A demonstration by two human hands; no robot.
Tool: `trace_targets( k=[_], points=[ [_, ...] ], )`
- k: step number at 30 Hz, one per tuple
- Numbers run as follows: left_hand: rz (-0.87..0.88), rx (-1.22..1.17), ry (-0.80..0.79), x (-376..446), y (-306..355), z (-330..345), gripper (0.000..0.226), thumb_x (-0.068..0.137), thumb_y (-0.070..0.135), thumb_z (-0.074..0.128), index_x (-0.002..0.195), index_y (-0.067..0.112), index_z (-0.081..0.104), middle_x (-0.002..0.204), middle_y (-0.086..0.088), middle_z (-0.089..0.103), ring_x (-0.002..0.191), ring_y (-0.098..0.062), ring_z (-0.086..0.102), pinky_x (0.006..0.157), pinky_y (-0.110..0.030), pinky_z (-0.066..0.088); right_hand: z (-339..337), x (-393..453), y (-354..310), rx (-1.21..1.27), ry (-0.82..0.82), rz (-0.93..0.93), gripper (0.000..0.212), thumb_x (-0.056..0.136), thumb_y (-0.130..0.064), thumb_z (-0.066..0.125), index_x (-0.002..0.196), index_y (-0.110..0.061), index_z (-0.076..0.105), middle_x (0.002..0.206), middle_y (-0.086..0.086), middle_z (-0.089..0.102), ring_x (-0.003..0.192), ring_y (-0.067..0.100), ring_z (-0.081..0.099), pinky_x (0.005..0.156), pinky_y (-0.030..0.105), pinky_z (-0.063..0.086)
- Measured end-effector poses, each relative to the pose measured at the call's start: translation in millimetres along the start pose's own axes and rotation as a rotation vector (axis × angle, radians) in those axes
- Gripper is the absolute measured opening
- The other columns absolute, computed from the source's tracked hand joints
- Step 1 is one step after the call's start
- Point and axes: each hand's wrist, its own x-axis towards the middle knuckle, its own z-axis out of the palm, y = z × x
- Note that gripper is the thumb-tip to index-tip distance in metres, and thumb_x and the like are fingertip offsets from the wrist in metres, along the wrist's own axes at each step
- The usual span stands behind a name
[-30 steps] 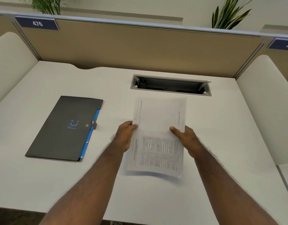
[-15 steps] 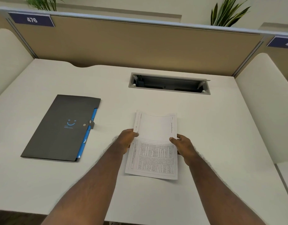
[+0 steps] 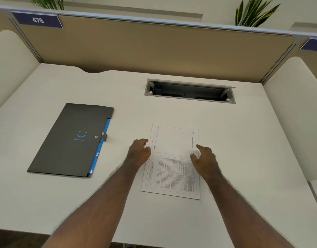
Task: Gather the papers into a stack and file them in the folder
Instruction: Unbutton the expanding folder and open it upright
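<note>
A white desk (image 3: 225,158) fills most of the view, seen from above by a person leaning over it. A tan partition panel (image 3: 154,47) stands along its far edge, with a dark blue label (image 3: 38,20) reading 476 at the upper left corner and the leaves of a green plant (image 3: 254,13) rising behind the panel at the upper right. Set into the desk near the panel is a long rectangular cable hatch (image 3: 189,91) with a grey rim, open and dark inside.

On the left half of the desk lies a dark grey folder (image 3: 64,140), closed and flat, turned at a slant, with a small blue smiling mark on its cover, a snap tab at its right edge and a strip of blue showing along that edge.

Well apart from the folder, near the desk's middle, the papers (image 3: 172,161) lie flat in a neat stack; the top sheet is blank on its far half and printed with dense text on its near half. How many sheets are underneath is hard to tell.

Two bare forearms reach in from the bottom. The left hand (image 3: 139,152) sits at the stack's left edge, fingers loosely curled and holding nothing. The right hand (image 3: 205,159) sits at the right edge, fingers spread apart, thumb resting on or just over the sheet, gripping nothing
</note>
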Motion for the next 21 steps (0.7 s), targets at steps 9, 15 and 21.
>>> trace_targets(
  k=[9,15,21],
  points=[
    [0.281,0.399,0.342,-6.4,-20.9,-40.6,0.047,0.085,0.018,0.059,0.132,0.013,0.053,0.152,-0.009,0.034,0.141,-0.028,0.03,0.111,-0.046,0.032,30.6,-7.7,-37.2,-0.403,0.027,-0.279,0.07,0.099,-0.044,0.039,0.157,-0.013,0.016,0.166,0.003,0.013,0.154,0.024,0.005,0.123,0.047,0.007],
    [0.194,0.554,0.399,-3.1,-44.7,-85.4,0.059,0.085,0.018,0.052,0.143,0.015,0.04,0.158,-0.011,0.022,0.147,-0.032,0.012,0.118,-0.054,0.009,63.4,-9.6,-65.8,-0.352,-0.023,-0.352,0.073,0.1,-0.045,0.035,0.157,-0.008,0.007,0.167,0.007,0.002,0.154,0.025,-0.006,0.125,0.04,0.0],
    [0.118,0.544,0.417,-1.4,-77.9,-124.6,0.067,0.085,0.018,0.051,0.148,0.013,0.03,0.159,-0.012,0.021,0.148,-0.033,0.011,0.117,-0.057,0.008,93.9,-9.5,-103.7,-0.338,-0.053,-0.426,0.074,0.1,-0.046,0.033,0.157,-0.008,0.005,0.167,0.007,-0.002,0.154,0.023,-0.008,0.125,0.038,-0.002]
  ],
)
